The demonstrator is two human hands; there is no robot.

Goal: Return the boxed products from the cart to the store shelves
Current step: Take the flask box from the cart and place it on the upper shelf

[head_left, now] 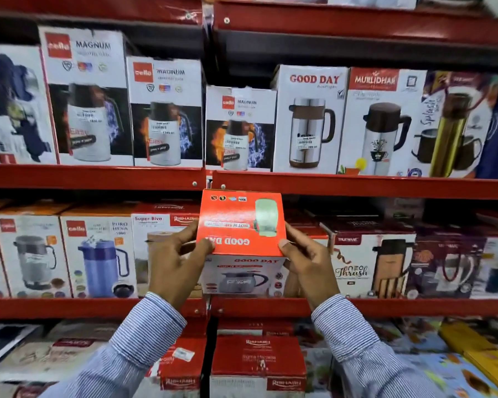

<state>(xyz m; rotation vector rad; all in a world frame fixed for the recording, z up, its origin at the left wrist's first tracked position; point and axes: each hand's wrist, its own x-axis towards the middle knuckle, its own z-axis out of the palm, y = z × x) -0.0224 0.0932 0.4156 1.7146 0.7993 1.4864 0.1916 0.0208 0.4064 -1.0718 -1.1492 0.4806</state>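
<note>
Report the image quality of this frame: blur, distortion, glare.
Head view: wide-angle bowing curves the red shelf rails; edges and corners smear with blur; the Good Day box held by the left hand and right hand is fairly sharp, though its jug picture looks washed out.

Facing red metal shelving [357,185], two bays, joint at centre post [208,179]. Bolt heads [226,20] on front rails. Dark underside [357,50] of upper shelf above me. Second tier, left bay: white Cello Magnum cartons [87,96], stepped shorter toward post. Right bay: white Good Day flask carton [309,119], Muillidhar carton [383,122] touching it. Bottom tier: red Rishabh cartons [258,360] stacked near post. Lighting even, overhead; no wall or floor visible.
</note>
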